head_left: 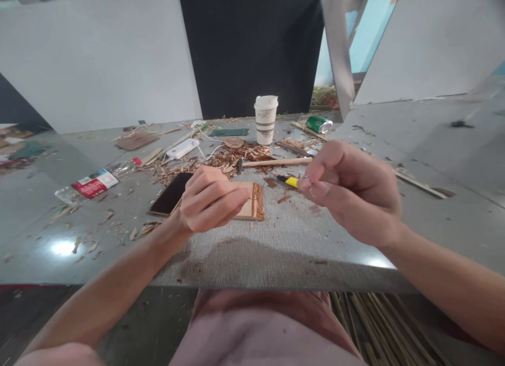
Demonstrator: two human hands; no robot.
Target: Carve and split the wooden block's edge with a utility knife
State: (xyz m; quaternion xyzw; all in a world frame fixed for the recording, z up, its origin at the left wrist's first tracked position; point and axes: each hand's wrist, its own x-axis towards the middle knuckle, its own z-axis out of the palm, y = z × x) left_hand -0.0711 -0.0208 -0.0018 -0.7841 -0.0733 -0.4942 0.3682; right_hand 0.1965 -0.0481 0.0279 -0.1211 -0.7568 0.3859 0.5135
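Note:
My left hand is raised over the table with its fingers curled into a pinch. A thin dark sliver shows near its fingertips, too small to name. Just behind it lies a pale wooden board with a rough brown strip along its right edge, partly hidden by the fingers. My right hand is also up, thumb and forefinger pressed together around something tiny that I cannot make out. Beyond those fingertips a yellow and black utility knife is partly covered. A hammer with a wooden handle rests farther back.
Wood shavings litter the table. A black phone and a plastic bottle lie left, with a white device and cable behind. A paper cup stands at the back; a green can lies right.

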